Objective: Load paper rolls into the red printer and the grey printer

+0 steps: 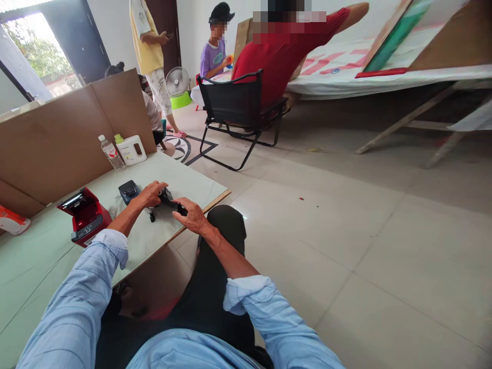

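Both my hands rest on a small black device (pixel 171 199) that lies on a pale green board (pixel 49 256) near its right edge. My left hand (pixel 150 194) curls over the device's far end, fingers closed round it. My right hand (pixel 191 215) grips the near end with bent fingers. A dark blue box-shaped gadget (pixel 128 191) sits just behind my left hand. A red printer-like machine (pixel 85 215) with its lid up stands to the left of my left forearm.
A water bottle (pixel 111 152) and a white jug (pixel 131 149) stand at the board's far edge against a cardboard screen (pixel 65 133). A black folding chair (pixel 238 113) holds a person in red; other people are behind. Tiled floor (pixel 365 225) stretches to the right.
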{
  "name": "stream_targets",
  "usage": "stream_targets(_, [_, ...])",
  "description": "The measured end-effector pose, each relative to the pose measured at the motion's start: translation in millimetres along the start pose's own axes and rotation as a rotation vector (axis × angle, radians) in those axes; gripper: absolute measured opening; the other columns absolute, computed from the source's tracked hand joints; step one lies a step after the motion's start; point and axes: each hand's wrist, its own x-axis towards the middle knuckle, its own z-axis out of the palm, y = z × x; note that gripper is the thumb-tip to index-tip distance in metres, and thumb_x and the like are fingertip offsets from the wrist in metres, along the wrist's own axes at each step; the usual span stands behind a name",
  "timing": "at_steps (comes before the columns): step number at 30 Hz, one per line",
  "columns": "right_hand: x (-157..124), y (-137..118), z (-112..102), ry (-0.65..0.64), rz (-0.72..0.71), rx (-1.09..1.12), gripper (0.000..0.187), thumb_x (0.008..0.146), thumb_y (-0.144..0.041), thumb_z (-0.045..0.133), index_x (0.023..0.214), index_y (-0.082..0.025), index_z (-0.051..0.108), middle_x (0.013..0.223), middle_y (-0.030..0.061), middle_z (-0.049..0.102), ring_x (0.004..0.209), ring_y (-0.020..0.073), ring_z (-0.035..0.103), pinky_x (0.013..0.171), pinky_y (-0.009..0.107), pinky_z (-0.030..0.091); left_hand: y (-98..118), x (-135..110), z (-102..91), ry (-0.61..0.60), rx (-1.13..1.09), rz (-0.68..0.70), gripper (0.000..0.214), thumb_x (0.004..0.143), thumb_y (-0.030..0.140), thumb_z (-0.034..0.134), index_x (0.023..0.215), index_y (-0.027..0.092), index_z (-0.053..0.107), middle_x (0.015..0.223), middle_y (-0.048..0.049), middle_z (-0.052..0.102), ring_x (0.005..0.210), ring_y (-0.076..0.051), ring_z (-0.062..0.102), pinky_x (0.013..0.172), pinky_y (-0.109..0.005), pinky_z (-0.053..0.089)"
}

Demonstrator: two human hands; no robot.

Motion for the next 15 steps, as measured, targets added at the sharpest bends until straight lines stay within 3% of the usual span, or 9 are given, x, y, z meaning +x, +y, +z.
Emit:
stream_targets(5, [2, 0, 3, 0.031, 0.018, 0.046, 0.031, 0.089, -0.027, 0.059, 0.113, -0.022, 0.078, 0.113, 0.0091, 0.080, 0.103, 0.0242, 0.073, 0.097, 0.038, 0.056, -1, -4, -1.7, -0.015, 0.030, -0.007, 0.079, 0.075, 0.003, 0.061, 0.152, 0.019, 0.056, 0.133, -0.0147, 0.065, 0.122, -0.029, 0.066, 0.106, -0.036, 0.052])
stream_targets(10, [1, -2, 1, 0.069, 0.042, 0.025, 0.034, 0.088, -0.037, 0.067, 0.117, -0.021, 0.077, 0.116, 0.0104, 0.078, 0.106, 0.0262, 0.073, 0.100, 0.040, 0.055, 1, -10, -5.0, 0.022, 0.039, -0.031, 0.079, 0.080, 0.009, 0.065, 0.157, 0.019, 0.048, 0.135, -0.0160, 0.066, 0.125, -0.030, 0.065, 0.108, -0.039, 0.051])
stream_targets(15, [0, -2, -1, 0.050, 0.043, 0.001, 0.043, 0.090, -0.044, 0.072, 0.125, -0.020, 0.072, 0.118, 0.0112, 0.076, 0.108, 0.0270, 0.070, 0.100, 0.042, 0.055, 11, -18, -24.9, 0.093, 0.106, -0.083, 0.066, 0.078, 0.009, 0.067, 0.143, 0.018, 0.062, 0.122, -0.0142, 0.074, 0.118, -0.030, 0.067, 0.100, -0.038, 0.053])
